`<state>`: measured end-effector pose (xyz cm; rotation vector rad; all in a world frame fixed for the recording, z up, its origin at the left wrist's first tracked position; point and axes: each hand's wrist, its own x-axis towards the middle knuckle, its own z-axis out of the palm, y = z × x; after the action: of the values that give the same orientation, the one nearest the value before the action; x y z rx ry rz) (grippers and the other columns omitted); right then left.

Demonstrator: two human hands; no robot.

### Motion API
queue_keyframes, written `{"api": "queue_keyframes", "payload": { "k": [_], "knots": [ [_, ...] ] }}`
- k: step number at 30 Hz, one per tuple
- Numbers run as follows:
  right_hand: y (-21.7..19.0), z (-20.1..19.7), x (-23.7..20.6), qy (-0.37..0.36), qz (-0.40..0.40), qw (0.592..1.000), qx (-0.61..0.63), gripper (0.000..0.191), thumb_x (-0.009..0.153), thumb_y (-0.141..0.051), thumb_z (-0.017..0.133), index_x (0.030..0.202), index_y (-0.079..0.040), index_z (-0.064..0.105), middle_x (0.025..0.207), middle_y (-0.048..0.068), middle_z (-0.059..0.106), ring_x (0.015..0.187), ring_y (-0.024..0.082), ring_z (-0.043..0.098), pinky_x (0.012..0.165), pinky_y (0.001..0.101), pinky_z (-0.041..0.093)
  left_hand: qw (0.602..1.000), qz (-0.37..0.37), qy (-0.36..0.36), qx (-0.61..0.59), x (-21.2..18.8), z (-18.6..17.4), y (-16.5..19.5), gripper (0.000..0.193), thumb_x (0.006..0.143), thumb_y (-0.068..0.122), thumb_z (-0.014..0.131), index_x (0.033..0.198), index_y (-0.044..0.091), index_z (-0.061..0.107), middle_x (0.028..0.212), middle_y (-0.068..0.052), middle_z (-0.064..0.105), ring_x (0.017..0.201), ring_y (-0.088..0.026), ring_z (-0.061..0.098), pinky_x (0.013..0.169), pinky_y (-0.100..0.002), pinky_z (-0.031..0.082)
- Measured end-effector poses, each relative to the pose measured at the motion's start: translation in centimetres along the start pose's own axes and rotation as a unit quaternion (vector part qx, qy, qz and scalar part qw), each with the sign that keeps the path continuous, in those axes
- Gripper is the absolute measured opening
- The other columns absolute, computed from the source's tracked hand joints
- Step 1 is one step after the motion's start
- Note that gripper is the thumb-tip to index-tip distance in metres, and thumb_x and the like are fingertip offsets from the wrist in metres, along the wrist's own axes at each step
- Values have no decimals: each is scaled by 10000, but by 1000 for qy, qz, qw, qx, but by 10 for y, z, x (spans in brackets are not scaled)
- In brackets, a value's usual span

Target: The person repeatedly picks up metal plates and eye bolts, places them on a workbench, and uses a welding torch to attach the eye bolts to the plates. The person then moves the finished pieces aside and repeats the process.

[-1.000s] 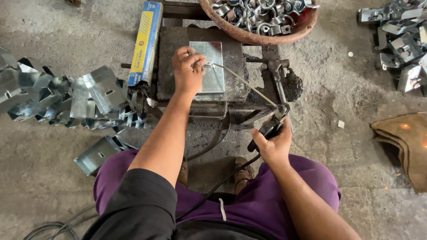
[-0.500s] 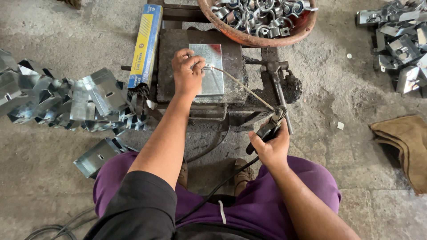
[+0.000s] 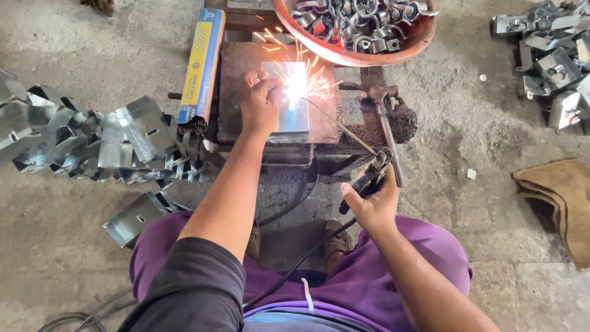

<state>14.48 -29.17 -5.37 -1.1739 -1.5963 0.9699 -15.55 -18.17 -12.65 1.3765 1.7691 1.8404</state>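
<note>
Left hand (image 3: 261, 98) pinched down on stiff, likely hot plate (image 3: 289, 101); right hand (image 3: 372, 203) clenched around electrode holder (image 3: 367, 177).

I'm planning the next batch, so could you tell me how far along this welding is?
Done, it seems: welded brackets piled at the left. In hand: left hand steadies the plate under sparks; right hand grips the electrode holder. Left: clamps fill the bowl.

Even, soft daylight and sharp focus throughout, except a white welding flare (image 3: 295, 83) blowing out the centre.
</note>
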Motion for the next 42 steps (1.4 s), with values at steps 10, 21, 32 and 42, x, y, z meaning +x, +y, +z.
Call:
{"api": "queue_keyframes", "payload": {
  "k": [10, 21, 32, 42],
  "knots": [
    [4, -2, 0, 0, -5, 1000, -29, 437, 740, -164, 844, 1030, -75, 529, 846, -18, 572, 725, 83, 556, 678, 255, 498, 1000, -7, -3, 1, 2, -3, 12, 44, 896, 49, 709, 910, 77, 740, 1226, -89, 509, 899, -268, 655, 773, -386, 574],
    [5, -2, -1, -1, -18, 999, -28, 452, 746, -172, 857, 1040, -74, 528, 869, 1, 584, 744, 87, 575, 685, 256, 510, 993, 80, 10, 90, 2, 3, -8, 85, 917, 41, 730, 973, 100, 755, 1227, -113, 599, 1145, -333, 640, 974, -421, 518],
    [2, 1, -2, -6, -20, 1000, -5, 458, 746, -131, 839, 1061, -70, 512, 874, -11, 556, 755, 78, 549, 694, 247, 503, 991, 57, -35, 113, -1, 7, -50, 130, 995, 86, 657, 1105, 122, 716, 1305, -148, 613, 1219, -325, 606, 1027, -420, 496],
    [16, -1, 4, 33, -30, 991, 127, 482, 801, -27, 782, 1155, -81, 459, 954, 24, 553, 819, 110, 570, 733, 286, 524, 999, 9, -5, -52, 2, 10, -25, 100, 892, 8, 707, 958, 57, 764, 1248, -85, 526, 1057, -227, 637, 766, -325, 647]
  ]
}}
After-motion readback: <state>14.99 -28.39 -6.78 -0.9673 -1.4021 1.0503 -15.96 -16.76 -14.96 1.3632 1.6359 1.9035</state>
